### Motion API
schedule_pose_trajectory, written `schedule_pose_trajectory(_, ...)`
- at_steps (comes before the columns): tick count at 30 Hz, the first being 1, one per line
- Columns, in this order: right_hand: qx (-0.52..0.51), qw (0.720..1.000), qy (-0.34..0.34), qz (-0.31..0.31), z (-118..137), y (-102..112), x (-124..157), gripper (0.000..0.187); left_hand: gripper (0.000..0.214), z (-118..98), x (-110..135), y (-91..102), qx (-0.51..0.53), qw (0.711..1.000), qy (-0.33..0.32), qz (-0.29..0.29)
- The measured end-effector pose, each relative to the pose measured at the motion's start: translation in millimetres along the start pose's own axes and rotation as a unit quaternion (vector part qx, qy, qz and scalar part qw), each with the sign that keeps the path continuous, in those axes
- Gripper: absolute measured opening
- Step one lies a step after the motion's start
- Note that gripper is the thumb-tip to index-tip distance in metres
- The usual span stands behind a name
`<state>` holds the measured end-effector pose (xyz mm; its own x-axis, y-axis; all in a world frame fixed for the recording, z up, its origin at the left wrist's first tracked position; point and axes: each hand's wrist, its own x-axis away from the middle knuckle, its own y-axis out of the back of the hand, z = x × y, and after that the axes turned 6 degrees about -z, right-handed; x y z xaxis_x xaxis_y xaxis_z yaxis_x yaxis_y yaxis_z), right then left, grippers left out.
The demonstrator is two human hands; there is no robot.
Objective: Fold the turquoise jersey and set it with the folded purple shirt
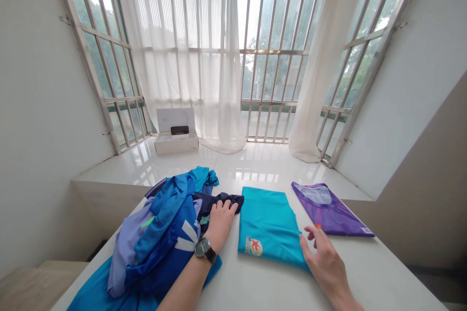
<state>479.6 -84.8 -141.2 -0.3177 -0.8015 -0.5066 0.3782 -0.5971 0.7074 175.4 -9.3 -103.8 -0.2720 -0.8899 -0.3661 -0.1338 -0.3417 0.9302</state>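
Observation:
My left hand [222,223], with a dark watch [203,249] on its wrist, rests over a dark navy garment [233,200] at the right side of a clothes pile [164,233]. Its fingers are slightly apart on the cloth, and the thumb is hidden. The crumpled pile holds blue, teal and lilac garments. To the right lies a folded teal shirt [268,223] with an orange and white emblem at its lower left. My right hand [326,260] is beside this shirt's lower right edge, thumb and fingers apart, holding nothing.
A folded purple shirt [335,211] lies at the right of the white table [379,272]. Behind, on the white sill [262,165], stands an open white box [177,143] with a black phone-like object [180,130] on it. White curtains [182,58] hang before barred windows.

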Motion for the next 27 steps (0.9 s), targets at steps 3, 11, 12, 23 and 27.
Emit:
schedule_pose_trajectory(3, -0.022, 0.992, 0.11, -0.065, 1, -3, 1, 0.029, 0.035, -3, -1, 8.1, -0.002, 1.0, 0.017, -0.015)
schedule_pose_trajectory(11, -0.054, 0.974, 0.215, -0.046, -2, -11, 2, 0.019, 0.043, 21, -4, 38.3, 0.0, 0.986, 0.087, -0.143)
schedule_pose_trajectory(12, -0.053, 0.974, 0.216, -0.044, -4, -11, 2, 0.019, 0.044, 27, -5, 42.3, -0.009, 0.982, 0.1, -0.159)
schedule_pose_trajectory(23, -0.032, 0.94, 0.33, -0.076, 11, -7, 4, 0.014, 0.04, 37, -3, 19.8, -0.059, 0.992, 0.053, -0.1)
schedule_pose_trajectory(27, -0.033, 0.935, 0.35, -0.045, 19, -4, 9, 0.013, 0.038, 32, -4, 14.6, 0.01, 0.996, 0.015, -0.086)
